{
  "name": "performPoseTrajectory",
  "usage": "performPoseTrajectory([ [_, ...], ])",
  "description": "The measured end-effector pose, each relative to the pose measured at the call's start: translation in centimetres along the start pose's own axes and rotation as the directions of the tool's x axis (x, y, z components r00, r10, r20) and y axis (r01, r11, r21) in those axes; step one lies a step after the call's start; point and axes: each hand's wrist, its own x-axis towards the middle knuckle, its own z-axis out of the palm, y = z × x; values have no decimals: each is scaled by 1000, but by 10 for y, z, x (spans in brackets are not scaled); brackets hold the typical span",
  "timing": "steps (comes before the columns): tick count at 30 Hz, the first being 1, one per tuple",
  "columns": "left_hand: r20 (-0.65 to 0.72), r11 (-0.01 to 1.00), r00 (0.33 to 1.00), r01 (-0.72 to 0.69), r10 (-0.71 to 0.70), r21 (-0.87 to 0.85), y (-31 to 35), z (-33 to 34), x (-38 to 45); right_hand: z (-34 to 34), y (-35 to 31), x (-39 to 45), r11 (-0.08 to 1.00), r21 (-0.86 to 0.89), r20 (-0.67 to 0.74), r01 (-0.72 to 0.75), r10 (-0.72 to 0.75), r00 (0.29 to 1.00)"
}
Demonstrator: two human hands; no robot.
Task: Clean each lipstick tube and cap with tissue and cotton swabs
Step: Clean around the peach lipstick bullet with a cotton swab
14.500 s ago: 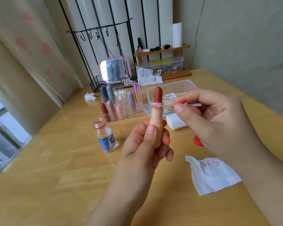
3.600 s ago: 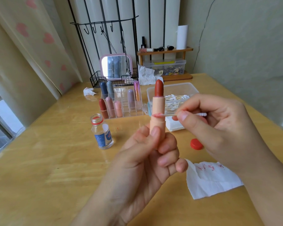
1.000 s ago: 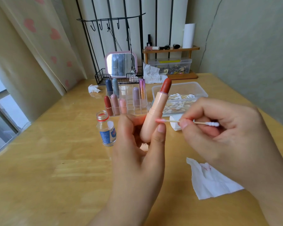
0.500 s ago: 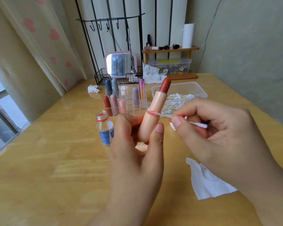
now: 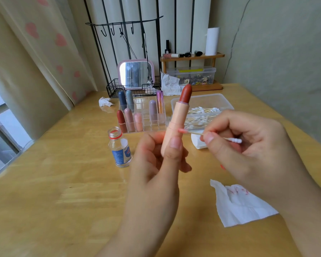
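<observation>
The left hand (image 5: 156, 164) grips the lower body of an uncapped peach lipstick tube (image 5: 175, 127), thumb on the near side and fingers curled behind, and holds it raised above the surface (image 5: 63, 201) with the top leaning slightly to the right. Held this way, the ridge where the inner sleeve meets the base is turned toward the other hand, while the extended red bullet (image 5: 185, 93) stays well above the fingers, apparently so that it is not smeared.

The right hand (image 5: 248, 151) pinches a cotton swab (image 5: 196, 133) near the middle of its stick between thumb and forefinger. The grip suits fine, short strokes. The pink-stained tip touches the tube's right side at that ridge; the clean white tip pokes out by the curled fingers.

So the tube stands between the two hands, inside the left one and just left of the right one, over the middle of the surface.

Supplies sit within reach: an open small bottle (image 5: 120, 147) left of the left hand, a red-smudged tissue (image 5: 237, 204) under the right wrist, a clear box of swabs (image 5: 204, 106) behind the tube, and a clear organiser (image 5: 143, 115) holding other lipsticks, presumably waiting their turn.
</observation>
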Motion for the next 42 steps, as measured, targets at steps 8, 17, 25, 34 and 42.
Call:
performPoseTrajectory([
  [8,110,940,980,189,-164,-285,-2,4,2,5,0,-1,991,132,26,23,-27,999],
  [17,193,876,954,288,-228,-388,-1,7,1,6,-3,0,998,-17,-16,62,-63,998],
  [25,290,802,940,311,-180,-511,-4,5,3,-7,0,3,999,33,-77,-40,42,996],
  [34,295,777,925,365,-240,-512,-5,7,3,-6,-2,2,998,52,-44,-22,25,999],
  [42,303,749,920,381,-250,-542,-5,8,3,-1,-5,0,991,135,26,6,-9,1000],
])
